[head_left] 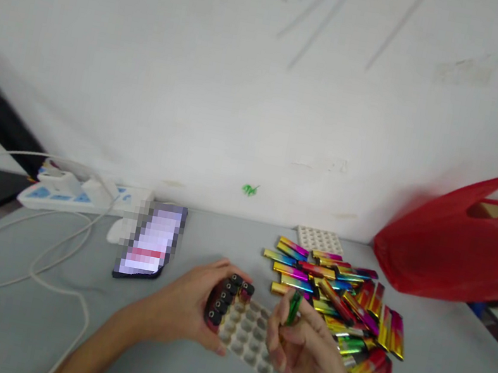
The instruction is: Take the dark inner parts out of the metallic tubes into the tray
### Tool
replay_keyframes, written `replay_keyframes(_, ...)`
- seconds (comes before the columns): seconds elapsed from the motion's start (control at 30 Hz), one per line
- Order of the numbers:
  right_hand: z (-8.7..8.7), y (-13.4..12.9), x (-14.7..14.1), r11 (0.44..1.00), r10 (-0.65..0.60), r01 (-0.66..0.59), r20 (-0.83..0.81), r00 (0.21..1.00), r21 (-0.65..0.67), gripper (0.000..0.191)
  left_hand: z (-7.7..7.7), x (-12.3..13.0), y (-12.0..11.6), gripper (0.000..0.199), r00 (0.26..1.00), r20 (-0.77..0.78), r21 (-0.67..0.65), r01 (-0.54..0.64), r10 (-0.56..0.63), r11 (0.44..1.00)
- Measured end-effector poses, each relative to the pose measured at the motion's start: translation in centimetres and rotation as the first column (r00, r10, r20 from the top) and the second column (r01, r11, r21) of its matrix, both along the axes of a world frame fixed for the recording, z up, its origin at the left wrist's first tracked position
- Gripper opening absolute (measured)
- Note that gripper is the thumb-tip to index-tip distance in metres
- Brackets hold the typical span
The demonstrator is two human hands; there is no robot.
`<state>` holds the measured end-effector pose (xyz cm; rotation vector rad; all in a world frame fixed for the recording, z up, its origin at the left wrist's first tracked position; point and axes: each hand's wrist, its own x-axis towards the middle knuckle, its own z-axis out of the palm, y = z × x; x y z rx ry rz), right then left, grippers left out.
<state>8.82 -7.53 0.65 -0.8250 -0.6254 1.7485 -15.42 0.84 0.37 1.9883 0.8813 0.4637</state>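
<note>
My left hand [189, 304] is closed around the left end of a white perforated tray [247, 334], which has rows of oval holes. Several black-ended pieces [224, 296] stand upright in the holes along that end, next to my fingers. Between the fingers of my right hand [299, 340] is a shiny green metallic tube [294, 307], tilted just above the tray's right side. Its lower part is hidden by the fingers. A heap of shiny flat tubes [331, 294] in gold, red, pink, blue and green lies just beyond my right hand.
Against the wall lies a second white perforated tray [319, 239]. A red bag [455, 242] stands at the back right. On the left are a lit phone [149, 243], a white power strip [83, 196] and a looping white cable [53, 284] across the grey table [219, 245].
</note>
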Motion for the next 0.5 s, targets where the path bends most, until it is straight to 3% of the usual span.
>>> replay_keyframes(0.2, -1.3, 0.0, -1.0, 0.989, 0.146, -0.144, -0.049, 0.988, 0.046, 0.022, 0.2, 0.0, -0.2, 0.092, 0.999, -0.016, 0.024, -0.036, 0.037, 0.999)
replay_keyframes(0.43, -0.9, -0.6, -1.4, 0.96, 0.276, -0.278, -0.196, 0.941, 0.014, 0.02, 0.6, 0.2, -0.4, 0.107, 0.998, 0.014, -0.05, -0.06, 0.06, 0.997)
replay_keyframes(0.5, -0.7, -0.6, -1.3, 0.953, 0.3, -0.304, -0.215, 0.929, 0.018, 0.034, 0.5, 0.2, -0.5, 0.107, 0.998, 0.009, -0.045, -0.06, 0.06, 0.997)
